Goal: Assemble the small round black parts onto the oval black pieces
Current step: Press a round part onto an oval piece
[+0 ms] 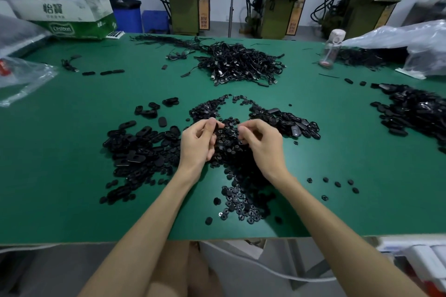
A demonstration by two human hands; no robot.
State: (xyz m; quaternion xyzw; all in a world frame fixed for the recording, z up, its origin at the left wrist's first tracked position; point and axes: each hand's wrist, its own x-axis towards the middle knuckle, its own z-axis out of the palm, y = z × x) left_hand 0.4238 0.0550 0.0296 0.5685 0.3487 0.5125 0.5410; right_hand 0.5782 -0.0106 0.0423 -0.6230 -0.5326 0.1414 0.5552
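On the table (72,128), round parts (241,176) lie mid-front, oval pieces (140,149) to their left, a cable heap (239,62) behind, toward the far edge.

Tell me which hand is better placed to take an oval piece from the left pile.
Left, likely: the left hand is next to that oval pile, while the right hand would have to cross over the round parts.

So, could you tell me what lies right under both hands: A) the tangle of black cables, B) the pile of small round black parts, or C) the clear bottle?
B: the left hand and right hand are over the small round black parts; the cables and bottle lie farther back.
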